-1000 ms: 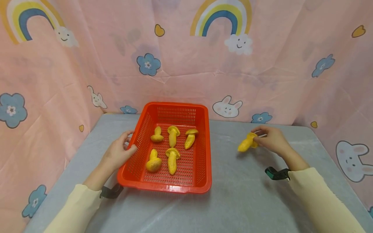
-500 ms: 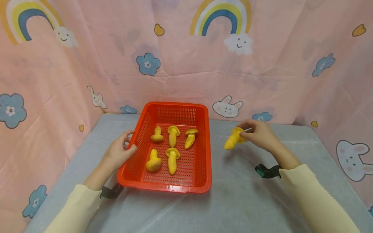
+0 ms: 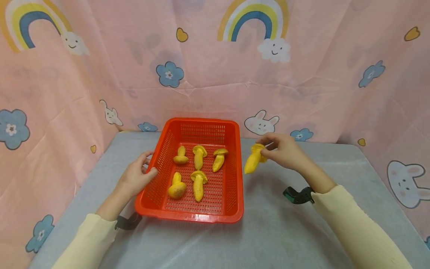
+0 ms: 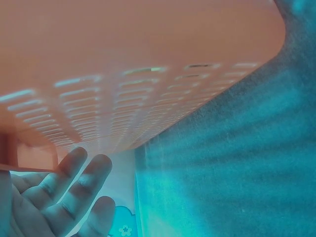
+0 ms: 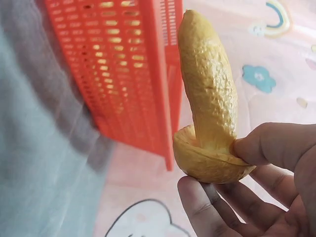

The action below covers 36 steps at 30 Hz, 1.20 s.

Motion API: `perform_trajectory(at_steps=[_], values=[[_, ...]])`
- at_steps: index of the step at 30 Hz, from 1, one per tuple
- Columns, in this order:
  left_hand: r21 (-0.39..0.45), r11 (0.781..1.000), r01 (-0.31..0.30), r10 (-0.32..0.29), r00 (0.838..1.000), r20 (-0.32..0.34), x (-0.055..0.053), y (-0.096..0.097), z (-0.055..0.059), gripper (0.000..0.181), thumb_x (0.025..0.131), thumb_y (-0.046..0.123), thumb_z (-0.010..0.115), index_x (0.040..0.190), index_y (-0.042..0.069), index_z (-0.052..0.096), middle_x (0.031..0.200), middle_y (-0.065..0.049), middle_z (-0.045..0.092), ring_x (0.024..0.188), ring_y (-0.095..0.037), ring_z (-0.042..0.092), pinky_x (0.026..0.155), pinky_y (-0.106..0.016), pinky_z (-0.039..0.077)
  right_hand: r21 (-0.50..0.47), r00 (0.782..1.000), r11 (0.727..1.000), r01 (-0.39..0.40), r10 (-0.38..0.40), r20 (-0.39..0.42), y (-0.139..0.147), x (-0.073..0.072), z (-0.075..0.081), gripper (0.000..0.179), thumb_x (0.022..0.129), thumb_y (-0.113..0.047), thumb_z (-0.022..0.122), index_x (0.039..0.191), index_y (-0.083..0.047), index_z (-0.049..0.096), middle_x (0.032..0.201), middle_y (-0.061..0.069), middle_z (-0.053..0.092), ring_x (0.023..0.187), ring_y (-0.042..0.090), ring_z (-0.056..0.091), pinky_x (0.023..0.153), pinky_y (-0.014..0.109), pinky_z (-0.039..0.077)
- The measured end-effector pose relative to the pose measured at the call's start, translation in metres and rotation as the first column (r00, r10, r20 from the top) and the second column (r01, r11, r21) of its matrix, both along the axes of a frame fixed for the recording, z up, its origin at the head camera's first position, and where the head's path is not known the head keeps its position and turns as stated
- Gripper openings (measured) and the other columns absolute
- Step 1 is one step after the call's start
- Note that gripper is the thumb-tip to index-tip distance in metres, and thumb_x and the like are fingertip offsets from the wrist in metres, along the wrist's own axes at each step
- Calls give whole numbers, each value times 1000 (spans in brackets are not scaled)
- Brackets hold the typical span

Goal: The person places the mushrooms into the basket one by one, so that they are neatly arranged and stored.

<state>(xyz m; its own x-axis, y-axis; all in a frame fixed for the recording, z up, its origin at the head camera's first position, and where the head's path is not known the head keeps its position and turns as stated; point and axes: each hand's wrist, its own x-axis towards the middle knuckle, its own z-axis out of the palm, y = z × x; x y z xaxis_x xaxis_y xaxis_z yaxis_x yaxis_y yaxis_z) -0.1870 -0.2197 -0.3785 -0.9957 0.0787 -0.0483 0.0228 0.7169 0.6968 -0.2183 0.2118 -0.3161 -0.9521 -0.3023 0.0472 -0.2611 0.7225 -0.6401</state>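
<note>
A red plastic basket (image 3: 189,216) with slotted walls holds several yellow mushrooms, among them one mushroom (image 3: 199,186) near the front. My left hand (image 3: 134,177) holds the basket's left rim: the thumb lies over the edge, while the fingers (image 4: 79,197) stay outside the wall. To the right of the basket, my right hand (image 3: 283,151) pinches another yellow mushroom (image 3: 253,160) above the table. In the right wrist view, the thumb presses where stem meets cap, the fingers are under the cap (image 5: 210,165), and the stem points up.
The grey table (image 3: 279,231) carries the basket left of its middle. A pink curtain (image 3: 208,101) printed with rainbows, flowers and rabbits hangs behind and at both sides. Dark straps with devices (image 3: 297,195) sit at the wrists.
My right hand has carried the mushroom leftward, from over the right part of the table to close beside the basket's right wall. The left hand and basket have stayed in place.
</note>
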Motion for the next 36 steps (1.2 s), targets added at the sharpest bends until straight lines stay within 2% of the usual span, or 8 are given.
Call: perform_trajectory(at_steps=[7, 11, 17, 22, 30, 36], values=[[3, 1000, -1, 1, 1000, -1, 0, -1, -1, 60, 89, 21, 54, 146, 11, 35, 113, -15, 58, 77, -20, 61, 63, -32, 57, -15, 997, 997, -71, 70, -14, -20, -1, 6, 23, 88, -13, 64, 111, -10, 66, 108, 9, 68, 92, 26, 68, 71, 36, 59], [2, 1000, -1, 1, 1000, -1, 0, -1, -1, 60, 89, 21, 54, 146, 11, 35, 114, -15, 58, 77, -20, 61, 63, -31, 56, -8, 990, 990, -140, 139, -20, -32, -1, 9, 23, 87, -12, 63, 110, -12, 67, 109, 7, 69, 92, 24, 67, 71, 35, 59], [2, 1000, -2, 2, 1000, 4, 0, -1, -1, 60, 89, 22, 54, 146, 12, 35, 113, -15, 58, 78, -21, 61, 63, -31, 57, -4, 966, 966, -258, 258, 5, -51, -1, 8, 23, 87, -12, 64, 110, -17, 67, 109, 0, 68, 91, 18, 65, 76, 33, 58], [5, 1000, -2, 2, 1000, 8, 0, -1, -1, 60, 89, 22, 54, 146, 12, 35, 114, -15, 57, 79, -21, 61, 64, -32, 57, -22, 940, 940, -341, 341, -17, -63, -4, 4, 24, 86, -9, 64, 109, -14, 67, 107, 2, 68, 90, 17, 65, 76, 32, 58], [9, 1000, 1, -1, 1000, 2, -1, -1, -1, 60, 89, 21, 54, 145, 12, 36, 113, -15, 57, 78, -21, 61, 63, -31, 56, 1, 921, 922, -388, 388, 26, -77, -5, -5, 23, 87, -10, 64, 109, -15, 68, 114, 0, 69, 94, 15, 63, 82, 32, 57], [10, 1000, 2, -2, 1000, 2, -1, 0, -1, 60, 89, 20, 54, 145, 12, 36, 113, -15, 57, 78, -21, 61, 63, -31, 57, 8, 892, 893, -449, 448, 58, -84, -6, -12, 25, 85, -7, 63, 108, -16, 69, 117, -1, 67, 92, 13, 62, 81, 29, 56]])
